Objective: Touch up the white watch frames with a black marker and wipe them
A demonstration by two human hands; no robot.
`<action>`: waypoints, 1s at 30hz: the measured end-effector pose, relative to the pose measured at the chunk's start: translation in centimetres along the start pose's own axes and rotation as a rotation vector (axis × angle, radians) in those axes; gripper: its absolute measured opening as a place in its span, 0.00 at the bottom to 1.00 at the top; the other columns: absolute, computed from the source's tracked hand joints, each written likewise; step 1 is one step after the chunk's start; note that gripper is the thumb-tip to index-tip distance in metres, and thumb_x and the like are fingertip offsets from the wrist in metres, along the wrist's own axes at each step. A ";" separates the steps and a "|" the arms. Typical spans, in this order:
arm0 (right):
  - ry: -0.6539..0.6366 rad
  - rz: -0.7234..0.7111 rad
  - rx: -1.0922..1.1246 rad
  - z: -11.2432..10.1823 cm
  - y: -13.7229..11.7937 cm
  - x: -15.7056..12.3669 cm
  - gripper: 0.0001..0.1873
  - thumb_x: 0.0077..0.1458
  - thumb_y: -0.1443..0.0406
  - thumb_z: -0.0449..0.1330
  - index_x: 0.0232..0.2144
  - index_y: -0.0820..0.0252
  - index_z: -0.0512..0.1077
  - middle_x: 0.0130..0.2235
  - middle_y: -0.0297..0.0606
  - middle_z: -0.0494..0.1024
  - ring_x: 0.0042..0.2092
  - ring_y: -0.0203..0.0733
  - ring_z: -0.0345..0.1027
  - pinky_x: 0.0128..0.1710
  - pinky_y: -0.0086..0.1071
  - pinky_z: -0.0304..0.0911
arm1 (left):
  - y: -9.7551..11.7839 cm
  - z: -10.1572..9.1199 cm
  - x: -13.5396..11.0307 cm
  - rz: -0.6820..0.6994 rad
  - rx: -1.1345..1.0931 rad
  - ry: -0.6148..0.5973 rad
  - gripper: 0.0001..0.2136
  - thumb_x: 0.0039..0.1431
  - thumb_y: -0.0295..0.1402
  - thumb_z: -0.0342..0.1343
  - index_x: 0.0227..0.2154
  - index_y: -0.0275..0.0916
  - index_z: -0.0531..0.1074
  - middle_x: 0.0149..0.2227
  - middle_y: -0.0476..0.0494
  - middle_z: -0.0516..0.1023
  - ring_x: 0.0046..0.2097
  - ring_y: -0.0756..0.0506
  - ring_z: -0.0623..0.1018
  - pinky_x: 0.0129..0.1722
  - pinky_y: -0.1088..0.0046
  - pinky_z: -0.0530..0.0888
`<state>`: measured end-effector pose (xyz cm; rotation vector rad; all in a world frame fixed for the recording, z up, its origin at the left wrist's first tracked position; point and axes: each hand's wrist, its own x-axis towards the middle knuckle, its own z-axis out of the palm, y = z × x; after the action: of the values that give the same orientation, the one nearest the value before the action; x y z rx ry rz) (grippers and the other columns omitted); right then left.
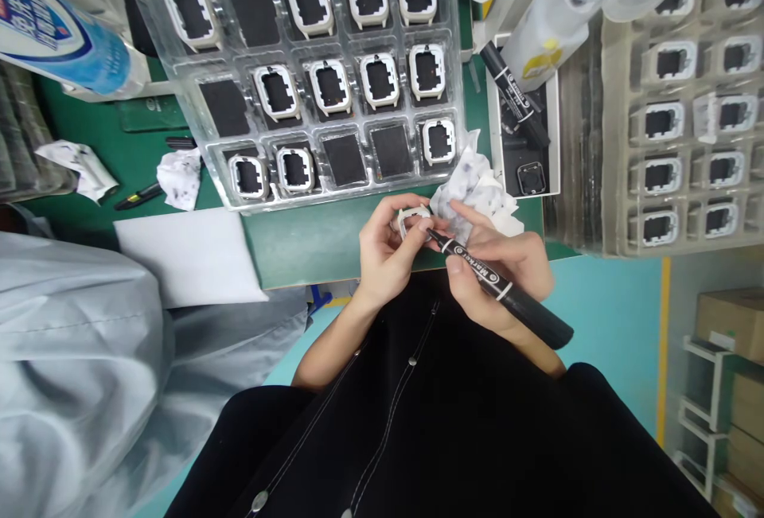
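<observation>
My left hand (385, 251) is closed around a small white watch case (411, 221), held just above the near edge of the green table. My right hand (498, 263) grips a black marker (501, 289), and its tip touches the case. The same hand also pinches a crumpled, ink-stained white tissue (471, 192). Just beyond my hands lies a clear plastic tray (179, 72) holding several white watch cases with dark screens; a few of its pockets hold only dark pads.
A second tray (614, 144) of cases stands at the right. A white box (552, 136) holds another black marker (513, 96) beside a plastic bottle (549, 33). Stained tissues (179, 176) lie at the left. A person's grey sleeve (72, 359) fills the lower left.
</observation>
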<state>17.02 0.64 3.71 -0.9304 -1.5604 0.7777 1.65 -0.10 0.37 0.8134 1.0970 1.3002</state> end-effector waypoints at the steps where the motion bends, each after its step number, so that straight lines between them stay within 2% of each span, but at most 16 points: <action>1: 0.021 0.005 -0.010 0.3 0.0 -0.1 0.14 0.65 0.67 0.70 0.46 0.44 0.72 0.31 0.22 0.82 0.32 0.44 0.87 0.60 0.62 0.88 | 0.0 0.0 0.0 0.035 0.022 0.012 0.16 0.73 0.47 0.71 0.53 0.44 0.78 0.40 0.47 0.89 0.38 0.45 0.90 0.40 0.67 0.88; 4: 0.047 0.007 -0.084 0.7 -0.1 -0.3 0.15 0.63 0.69 0.72 0.45 0.48 0.73 0.39 0.32 0.90 0.46 0.53 0.93 0.48 0.49 0.93 | -0.3 0.0 0.0 0.157 0.120 0.064 0.12 0.74 0.42 0.71 0.52 0.42 0.81 0.49 0.44 0.90 0.40 0.47 0.89 0.41 0.70 0.87; 7: 0.032 0.010 -0.139 0.7 -0.4 -0.2 0.16 0.61 0.72 0.74 0.45 0.51 0.75 0.46 0.40 0.93 0.50 0.55 0.93 0.47 0.44 0.92 | -0.6 -0.2 -0.2 0.211 0.199 0.086 0.12 0.75 0.42 0.70 0.53 0.42 0.82 0.52 0.43 0.89 0.42 0.47 0.88 0.44 0.70 0.86; 12: 0.043 0.028 -0.190 0.9 -0.6 -0.2 0.14 0.62 0.71 0.74 0.45 0.51 0.76 0.46 0.38 0.94 0.50 0.54 0.93 0.49 0.45 0.93 | -1.0 -0.4 -0.6 0.209 0.308 0.084 0.14 0.77 0.44 0.66 0.56 0.43 0.83 0.52 0.42 0.89 0.44 0.46 0.87 0.44 0.70 0.84; 16: 0.056 -0.009 -0.178 1.5 -0.5 -0.3 0.16 0.61 0.72 0.74 0.46 0.50 0.77 0.46 0.36 0.93 0.49 0.53 0.93 0.49 0.45 0.93 | -1.1 -0.4 -0.8 0.253 0.323 0.102 0.13 0.77 0.42 0.66 0.58 0.44 0.83 0.55 0.42 0.89 0.45 0.46 0.87 0.45 0.71 0.84; 20: 0.066 -0.011 -0.184 1.8 -0.4 -0.5 0.18 0.62 0.71 0.74 0.49 0.47 0.78 0.45 0.33 0.92 0.49 0.54 0.93 0.49 0.49 0.94 | -1.1 -0.4 -1.0 0.240 0.358 0.121 0.14 0.77 0.43 0.66 0.58 0.44 0.82 0.55 0.42 0.89 0.42 0.47 0.86 0.42 0.71 0.83; 25: 0.051 0.021 -0.152 1.7 -0.3 -0.8 0.19 0.62 0.72 0.73 0.49 0.45 0.77 0.46 0.32 0.91 0.52 0.55 0.92 0.54 0.54 0.92 | -1.0 -0.4 -1.0 0.250 0.388 0.123 0.14 0.77 0.44 0.66 0.57 0.44 0.83 0.53 0.43 0.89 0.39 0.47 0.84 0.38 0.72 0.81; 30: 0.052 -0.036 -0.193 1.6 -0.2 -0.6 0.19 0.62 0.72 0.72 0.50 0.45 0.77 0.44 0.33 0.91 0.50 0.55 0.93 0.51 0.50 0.93 | -1.0 -0.5 -1.1 0.258 0.368 0.096 0.13 0.78 0.41 0.65 0.59 0.46 0.83 0.53 0.45 0.89 0.38 0.49 0.83 0.37 0.73 0.80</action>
<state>15.44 0.03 3.36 -1.0514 -1.6222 0.5804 1.58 -1.34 -0.59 1.2080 1.3656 1.3793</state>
